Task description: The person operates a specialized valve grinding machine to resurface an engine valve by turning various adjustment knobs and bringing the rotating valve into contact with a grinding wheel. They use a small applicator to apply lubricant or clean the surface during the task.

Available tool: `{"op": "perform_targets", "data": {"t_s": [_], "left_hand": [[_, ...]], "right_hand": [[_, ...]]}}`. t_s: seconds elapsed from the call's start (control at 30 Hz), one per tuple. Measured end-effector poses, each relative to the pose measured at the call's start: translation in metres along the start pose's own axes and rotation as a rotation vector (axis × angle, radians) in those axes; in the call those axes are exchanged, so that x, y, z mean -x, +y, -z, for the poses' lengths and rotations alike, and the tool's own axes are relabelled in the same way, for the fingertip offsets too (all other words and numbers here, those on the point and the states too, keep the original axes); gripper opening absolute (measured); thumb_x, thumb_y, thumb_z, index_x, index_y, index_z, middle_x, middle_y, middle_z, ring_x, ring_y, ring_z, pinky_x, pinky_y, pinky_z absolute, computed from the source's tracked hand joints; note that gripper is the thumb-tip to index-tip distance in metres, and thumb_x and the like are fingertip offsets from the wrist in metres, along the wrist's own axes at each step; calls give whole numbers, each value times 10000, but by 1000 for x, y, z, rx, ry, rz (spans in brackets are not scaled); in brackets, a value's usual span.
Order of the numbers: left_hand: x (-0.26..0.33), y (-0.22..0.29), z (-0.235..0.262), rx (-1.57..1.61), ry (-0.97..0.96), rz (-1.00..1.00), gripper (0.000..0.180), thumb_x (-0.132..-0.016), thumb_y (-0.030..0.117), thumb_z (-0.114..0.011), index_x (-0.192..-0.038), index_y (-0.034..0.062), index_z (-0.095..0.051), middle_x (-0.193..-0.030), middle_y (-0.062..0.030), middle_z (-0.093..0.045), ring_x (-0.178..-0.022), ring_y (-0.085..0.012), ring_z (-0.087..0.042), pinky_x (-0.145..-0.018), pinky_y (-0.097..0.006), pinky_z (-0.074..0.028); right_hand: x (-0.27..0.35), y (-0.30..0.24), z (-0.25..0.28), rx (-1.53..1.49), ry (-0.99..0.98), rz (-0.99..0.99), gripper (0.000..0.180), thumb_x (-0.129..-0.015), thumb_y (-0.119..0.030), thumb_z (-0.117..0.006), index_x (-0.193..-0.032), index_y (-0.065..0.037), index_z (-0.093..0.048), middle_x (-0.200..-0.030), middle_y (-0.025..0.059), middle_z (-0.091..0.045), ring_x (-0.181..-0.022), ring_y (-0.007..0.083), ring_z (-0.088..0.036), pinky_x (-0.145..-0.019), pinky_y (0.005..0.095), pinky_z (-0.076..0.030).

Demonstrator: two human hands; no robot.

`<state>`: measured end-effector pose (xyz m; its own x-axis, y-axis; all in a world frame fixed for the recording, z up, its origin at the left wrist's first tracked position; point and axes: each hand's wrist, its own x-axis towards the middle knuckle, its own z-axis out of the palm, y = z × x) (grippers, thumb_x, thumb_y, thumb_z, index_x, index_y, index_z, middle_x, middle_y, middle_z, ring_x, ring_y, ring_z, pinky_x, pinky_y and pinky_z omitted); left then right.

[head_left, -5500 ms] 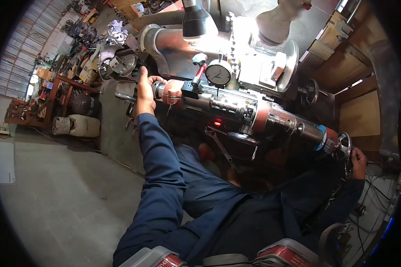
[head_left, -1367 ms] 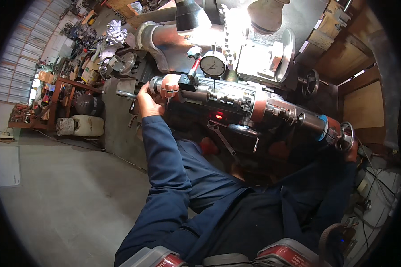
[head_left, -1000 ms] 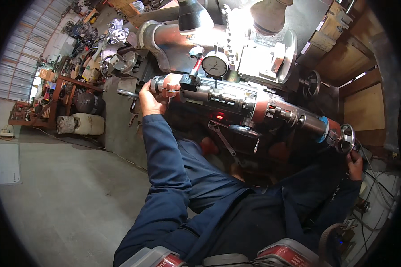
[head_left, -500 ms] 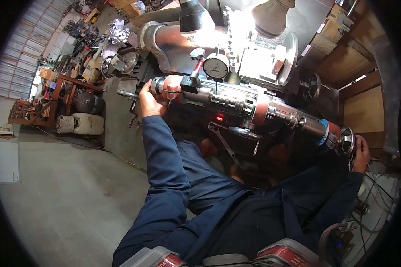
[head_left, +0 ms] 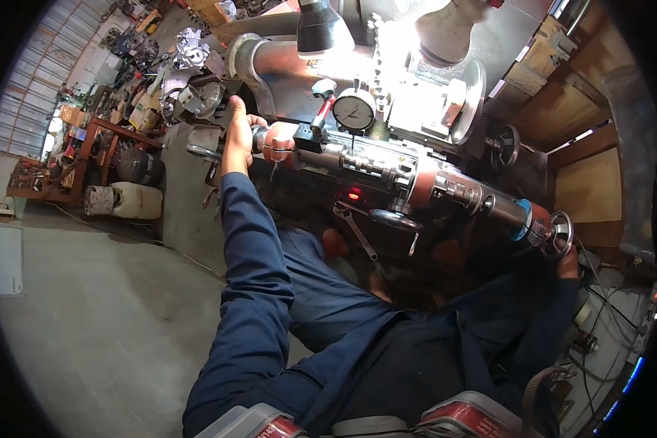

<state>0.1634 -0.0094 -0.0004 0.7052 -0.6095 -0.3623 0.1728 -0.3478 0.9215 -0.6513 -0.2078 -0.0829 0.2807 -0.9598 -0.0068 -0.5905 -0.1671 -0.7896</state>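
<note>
Head view: my left hand [head_left: 236,137] rested half-curled by the spindle end [head_left: 258,139], my right hand [head_left: 568,265] partly hidden at the handwheel [head_left: 560,235], grips untellable; light, even pressure seemed best for the shaft [head_left: 370,166] below the dial gauge [head_left: 354,110].

Floor [head_left: 109,328] was grey concrete. Ribbed metal wall [head_left: 47,73] stood at upper left. Rust-brown metal rack [head_left: 84,171] stood nearby; dense clutter [head_left: 128,91] spread behind it. 1 cream gas cylinder [head_left: 140,201] lay sideways near the rack. 1 white board [head_left: 4,259] showed at far left. Wooden panels [head_left: 595,171] closed the right side. Black-shaded lamp [head_left: 320,31], top centre, gave harsh white light.
</note>
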Motion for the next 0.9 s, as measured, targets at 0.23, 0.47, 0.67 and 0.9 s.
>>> {"op": "perform_targets", "data": {"t_s": [0.23,0.47,0.67,0.9], "left_hand": [[1,1,-11,-335,-27,-32,689,-906,630,-433,-822,-10,-675,-852,-152,-664,-801,-211,-596,-792,-342,-455],[10,0,-12,-483,-54,-408,439,-888,332,-473,-811,-65,-645,-756,-159,-672,-684,-202,-581,-646,-362,-446],[-3,-33,-2,-460,-47,-946,348,-881,210,-405,-751,-51,-596,-766,-150,-649,-713,-236,-611,-658,-350,-457],[13,-37,-18,-192,67,-938,353,-857,197,-369,-773,-50,-606,-824,-127,-658,-758,-207,-621,-709,-305,-471]], "right_hand": [[27,-75,58,28,-157,-141,340,-938,-263,-600,-1082,44,-626,-961,30,-650,-883,115,-568,-786,286,-452],[-9,-205,-16,747,617,222,387,-942,-275,-584,-1238,-26,-582,-1186,149,-624,-1064,278,-596,-923,381,-442],[-6,-370,-204,286,31,710,601,-704,-374,-775,-1174,-40,-607,-1161,146,-598,-1121,313,-534,-991,422,-378],[-20,-380,-275,334,-56,756,537,-617,-286,-812,-1064,-40,-645,-1033,131,-647,-1031,296,-587,-932,407,-429]]}}
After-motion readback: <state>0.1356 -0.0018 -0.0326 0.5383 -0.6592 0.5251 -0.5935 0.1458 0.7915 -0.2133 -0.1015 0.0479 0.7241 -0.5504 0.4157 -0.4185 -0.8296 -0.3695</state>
